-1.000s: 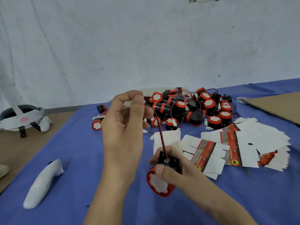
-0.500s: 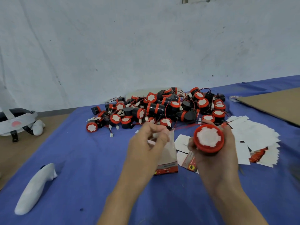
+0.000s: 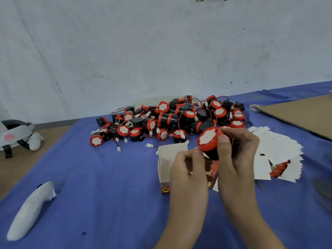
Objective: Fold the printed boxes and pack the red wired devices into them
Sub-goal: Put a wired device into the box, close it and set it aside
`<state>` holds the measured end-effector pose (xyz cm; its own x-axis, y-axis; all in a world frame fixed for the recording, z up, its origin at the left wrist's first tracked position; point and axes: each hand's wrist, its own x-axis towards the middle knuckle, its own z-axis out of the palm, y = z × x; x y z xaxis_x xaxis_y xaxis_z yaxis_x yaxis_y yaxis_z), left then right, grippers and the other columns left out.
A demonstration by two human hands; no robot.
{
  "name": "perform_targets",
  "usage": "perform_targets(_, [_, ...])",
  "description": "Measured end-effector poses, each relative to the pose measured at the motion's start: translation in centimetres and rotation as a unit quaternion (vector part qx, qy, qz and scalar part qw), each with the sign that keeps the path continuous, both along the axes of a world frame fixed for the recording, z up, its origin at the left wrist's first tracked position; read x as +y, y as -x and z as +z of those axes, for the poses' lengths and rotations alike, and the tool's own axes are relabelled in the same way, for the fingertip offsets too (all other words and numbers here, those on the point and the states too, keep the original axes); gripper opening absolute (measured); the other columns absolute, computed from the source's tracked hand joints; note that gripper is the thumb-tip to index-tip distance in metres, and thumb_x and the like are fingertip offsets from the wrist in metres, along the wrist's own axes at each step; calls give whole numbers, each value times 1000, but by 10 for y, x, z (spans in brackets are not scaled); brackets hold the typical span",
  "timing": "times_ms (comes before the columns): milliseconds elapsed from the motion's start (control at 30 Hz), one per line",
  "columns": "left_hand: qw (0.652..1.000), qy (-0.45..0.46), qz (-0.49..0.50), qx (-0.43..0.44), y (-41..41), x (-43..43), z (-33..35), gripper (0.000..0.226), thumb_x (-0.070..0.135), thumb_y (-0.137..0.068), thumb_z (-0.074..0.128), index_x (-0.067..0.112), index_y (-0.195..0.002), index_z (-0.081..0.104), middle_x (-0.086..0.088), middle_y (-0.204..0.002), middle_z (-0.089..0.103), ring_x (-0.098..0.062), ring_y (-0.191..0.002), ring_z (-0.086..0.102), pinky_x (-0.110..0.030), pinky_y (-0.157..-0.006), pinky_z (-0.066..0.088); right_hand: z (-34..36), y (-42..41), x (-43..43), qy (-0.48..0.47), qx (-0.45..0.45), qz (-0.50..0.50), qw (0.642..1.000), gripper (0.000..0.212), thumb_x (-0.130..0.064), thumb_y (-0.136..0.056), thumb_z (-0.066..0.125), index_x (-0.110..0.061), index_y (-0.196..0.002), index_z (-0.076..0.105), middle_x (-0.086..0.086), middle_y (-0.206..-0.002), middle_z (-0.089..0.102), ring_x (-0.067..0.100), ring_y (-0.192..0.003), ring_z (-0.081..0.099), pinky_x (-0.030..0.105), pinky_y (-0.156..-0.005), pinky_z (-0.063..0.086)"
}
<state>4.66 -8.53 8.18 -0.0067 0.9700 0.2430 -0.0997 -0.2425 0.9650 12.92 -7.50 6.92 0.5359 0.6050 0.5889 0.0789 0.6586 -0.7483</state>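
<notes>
My right hand (image 3: 239,151) grips a red wired device (image 3: 209,139), a black cylinder with a red cap and white face, held above the table. Just to its left, my left hand (image 3: 188,166) has its fingers curled and seems to pinch the end of the device's wire. Behind my left hand a folded printed box (image 3: 166,164) stands upright on the blue cloth with its top open. A pile of more red wired devices (image 3: 170,117) lies further back. Flat unfolded boxes (image 3: 276,151) are spread to the right.
A blue cloth (image 3: 107,186) covers the table. A brown cardboard sheet (image 3: 303,114) lies at the far right. A white padded object (image 3: 30,211) rests at the near left, and a headset (image 3: 12,133) sits off the cloth at the far left.
Both hands came down and together over the box. The right hand turned the device so its white face points up and left; the left hand moved right, close to it.
</notes>
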Motion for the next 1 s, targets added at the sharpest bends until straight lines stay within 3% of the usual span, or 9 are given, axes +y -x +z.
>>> perform_targets(133, [999,15,23,-23,12,14,4,25,39,-100,53,18,-102,65,3,-92,75,-14,-85,73,-27,-75,60,-7,-3,4,19,-65,55,996,16,-37,-96,56,-42,-111,53,-27,-112,62,2,-107,63,14,-84,50])
perform_targets(233, [999,30,2,-30,10,15,1,23,39,-98,57,19,-106,63,4,-101,74,-10,-95,72,-34,-82,61,-10,-4,4,15,-89,39,995,20,-35,-92,61,-50,-104,55,-26,-118,60,0,-112,60,14,-87,49])
perform_targets(367, [995,65,-14,-75,16,20,0,23,31,-100,57,12,-102,70,-4,-97,77,-16,-93,74,-38,-87,60,-11,-3,4,36,-146,28,988,19,-39,-88,64,-48,-103,56,-29,-126,57,-4,-120,55,12,-93,45])
perform_targets(500, [989,109,-6,-101,31,30,2,26,31,-99,59,11,-84,69,-11,-94,77,-19,-92,75,-33,-86,59,-17,-3,5,86,-213,52,972,37,-58,-93,57,-53,-128,48,-35,-136,49,-6,-129,47,8,-100,38])
perform_targets(567, [991,105,30,-71,40,36,3,27,32,-97,62,13,-78,64,-11,-91,77,-18,-88,75,-31,-81,59,-18,-12,7,106,-196,54,973,50,-67,-92,45,-49,-139,42,-38,-139,44,-11,-131,42,5,-98,38])
perform_targets(667, [993,77,86,-5,56,45,2,25,36,-95,63,13,-88,66,2,-82,77,-8,-82,74,-25,-75,57,-19,-29,11,152,-135,56,978,45,-76,-89,42,-58,-130,41,-40,-129,50,-13,-125,46,4,-81,44])
perform_targets(767, [991,65,119,17,69,50,2,23,36,-96,62,15,-101,68,6,-82,77,1,-75,71,-18,-68,51,-30,-35,18,242,-163,108,950,58,-62,-86,54,-56,-139,31,-31,-132,51,-5,-125,47,13,-87,40])
perform_targets(900, [986,50,151,53,77,51,2,17,38,-94,63,23,-101,65,5,-94,74,-4,-88,70,-20,-71,50,-44,-28,25,326,-317,132,881,88,-38,-90,70,-48,-155,11,-18,-152,38,3,-130,41,29,-103,42])
perform_targets(1000, [983,23,160,90,76,46,3,14,40,-93,63,28,-99,62,11,-91,72,8,-79,66,-7,-58,45,-49,-23,31,342,-354,142,859,98,-41,-88,72,-46,-156,1,-16,-156,34,10,-102,50,31,-99,47])
